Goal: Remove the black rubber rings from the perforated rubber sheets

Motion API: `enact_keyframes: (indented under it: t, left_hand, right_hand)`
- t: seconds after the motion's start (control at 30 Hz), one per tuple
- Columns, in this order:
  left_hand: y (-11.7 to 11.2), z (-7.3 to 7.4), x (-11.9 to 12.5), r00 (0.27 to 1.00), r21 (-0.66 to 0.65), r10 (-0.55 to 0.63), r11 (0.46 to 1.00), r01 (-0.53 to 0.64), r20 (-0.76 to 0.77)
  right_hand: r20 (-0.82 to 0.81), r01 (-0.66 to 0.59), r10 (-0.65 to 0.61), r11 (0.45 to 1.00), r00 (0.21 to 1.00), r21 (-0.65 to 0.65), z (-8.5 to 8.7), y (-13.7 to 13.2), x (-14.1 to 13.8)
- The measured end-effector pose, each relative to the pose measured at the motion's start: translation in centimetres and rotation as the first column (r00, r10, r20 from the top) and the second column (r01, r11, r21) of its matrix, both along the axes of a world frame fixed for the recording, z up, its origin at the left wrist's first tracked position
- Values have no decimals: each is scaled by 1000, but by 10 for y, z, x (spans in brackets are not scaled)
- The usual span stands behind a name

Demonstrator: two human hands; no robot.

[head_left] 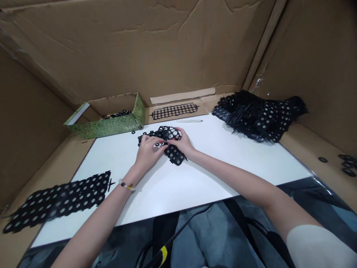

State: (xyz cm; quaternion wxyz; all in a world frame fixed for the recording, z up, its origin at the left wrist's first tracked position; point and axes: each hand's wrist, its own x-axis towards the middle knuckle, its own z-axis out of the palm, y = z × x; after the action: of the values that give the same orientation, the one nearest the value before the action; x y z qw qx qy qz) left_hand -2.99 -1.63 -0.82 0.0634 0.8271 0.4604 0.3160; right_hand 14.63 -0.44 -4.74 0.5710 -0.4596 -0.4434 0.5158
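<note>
A black perforated sheet (172,148) full of round holes lies crumpled on the white table top (212,163), near its far middle. My left hand (148,150) grips its left part, fingers curled and pinched on the material. My right hand (182,143) holds its right part, fingers closed on the sheet's upper edge. Small black rings (145,134) lie loose beside the sheet, just beyond my left hand. A beaded bracelet (126,185) sits on my left wrist.
A green box (111,124) at the back left holds black rings. A flat perforated sheet (174,110) and a white pen (189,120) lie behind. A heap of sheets (256,113) sits back right, punched sheets (60,201) front left, loose rings (347,163) far right. Cardboard walls surround.
</note>
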Motion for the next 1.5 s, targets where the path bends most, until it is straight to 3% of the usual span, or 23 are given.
enact_keyframes:
  t: [0.1,0.23,0.33,0.4,0.5,0.6,0.8,0.93,1.13,1.2,1.33,1.5]
  left_hand:
    - [-7,0,6,999,-15,-36,999,36,-15]
    - [-2,-2,1,999,-25,35,999,-34,35]
    - [6,-4,-4,987,-58,111,993,-104,116]
    - [14,-8,-8,953,-130,192,978,-165,234]
    - [25,-17,-12,845,-277,293,944,-181,447]
    - [33,-24,-14,785,-328,331,929,-172,524]
    - [37,-31,-16,817,-286,344,930,-229,463]
    - [39,-28,-21,831,-291,404,906,-306,383]
    - [44,-5,-52,687,-154,661,745,-650,302]
    - [41,-2,-53,732,-95,638,766,-636,240]
    - [29,-5,-34,917,-20,392,920,-392,75]
    - [9,1,-10,995,47,94,994,-94,-13]
  right_hand:
    - [-62,-72,73,997,995,12,2,-2,1]
    - [-150,-223,223,975,963,21,6,-5,6]
    - [-119,-249,246,968,962,-18,7,-5,7]
    - [-102,-241,235,970,966,-42,7,-5,5]
    - [-147,-234,225,971,963,-43,8,-4,1]
    - [-170,-230,220,973,961,-38,9,-3,-1]
    - [-160,-236,229,971,960,-26,9,0,-3]
    - [-157,-242,236,970,959,-18,9,3,-5]
    - [-168,-267,251,961,953,-79,11,1,6]
    - [-197,-261,237,959,951,-108,12,-1,8]
    - [-208,-223,195,967,959,-121,13,-3,8]
    - [-173,-243,227,967,958,-73,11,-4,7]
